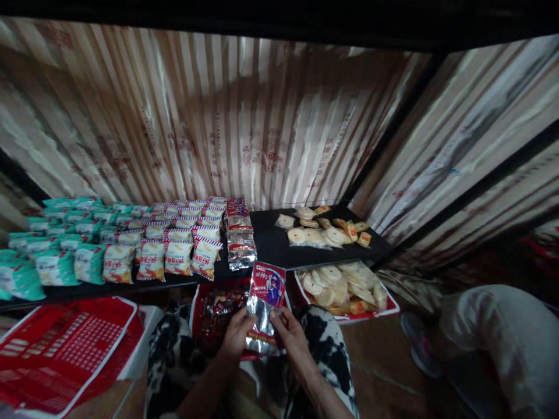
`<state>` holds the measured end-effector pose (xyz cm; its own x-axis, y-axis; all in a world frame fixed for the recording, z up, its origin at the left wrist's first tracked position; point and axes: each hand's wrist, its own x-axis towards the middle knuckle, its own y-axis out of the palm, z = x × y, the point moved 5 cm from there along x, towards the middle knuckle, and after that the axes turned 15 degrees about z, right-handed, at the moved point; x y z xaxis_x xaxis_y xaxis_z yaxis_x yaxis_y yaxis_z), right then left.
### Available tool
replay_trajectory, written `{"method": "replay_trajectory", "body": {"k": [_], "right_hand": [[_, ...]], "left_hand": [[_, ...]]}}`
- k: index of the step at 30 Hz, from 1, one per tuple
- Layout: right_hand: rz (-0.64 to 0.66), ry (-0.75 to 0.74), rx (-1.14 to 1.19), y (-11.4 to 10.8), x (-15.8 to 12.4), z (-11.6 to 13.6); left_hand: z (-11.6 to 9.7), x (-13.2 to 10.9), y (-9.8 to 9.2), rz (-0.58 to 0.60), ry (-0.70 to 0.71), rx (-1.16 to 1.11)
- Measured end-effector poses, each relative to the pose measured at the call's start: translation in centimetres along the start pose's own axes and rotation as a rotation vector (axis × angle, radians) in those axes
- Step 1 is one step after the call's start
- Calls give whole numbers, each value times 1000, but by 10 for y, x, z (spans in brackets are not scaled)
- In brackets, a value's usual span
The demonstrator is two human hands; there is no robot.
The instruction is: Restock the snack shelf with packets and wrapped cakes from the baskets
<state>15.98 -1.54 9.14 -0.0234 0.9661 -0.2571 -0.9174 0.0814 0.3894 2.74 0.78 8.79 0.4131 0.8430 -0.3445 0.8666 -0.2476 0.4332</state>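
Note:
Between my knees I hold up a red and silver foil snack packet (265,302) with a blue cartoon figure on its front. My left hand (237,334) is closed on its left edge, and my right hand (289,330) grips the right edge with the thumb on the front. Just beyond it, a row of similar foil packets (241,238) lies overlapped on the black shelf (271,235). Below the packet, a red box (218,311) holds dark small packs whose details I cannot make out.
White snack bags (177,250) and teal bags (56,265) stand in rows at the left. Round pale packs (317,235) lie on the shelf's right. Below are a box of pale packs (343,285) and a red printed box (65,349). Another person's leg (502,331) is at the right.

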Motion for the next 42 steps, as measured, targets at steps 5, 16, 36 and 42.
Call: {"method": "replay_trajectory", "body": {"k": [5, 16, 36, 42], "right_hand": [[-56, -112, -30, -2, 2, 14], [-37, -237, -170, -1, 77, 76], [-132, -229, -868, 38, 230, 111], [-125, -257, -1046, 43, 230, 108]], "left_hand": [[-14, 7, 10, 60, 86, 21], [-71, 38, 18, -54, 308, 233], [-135, 118, -11, -416, 369, 697], [-131, 118, -9, -422, 342, 719]]}}
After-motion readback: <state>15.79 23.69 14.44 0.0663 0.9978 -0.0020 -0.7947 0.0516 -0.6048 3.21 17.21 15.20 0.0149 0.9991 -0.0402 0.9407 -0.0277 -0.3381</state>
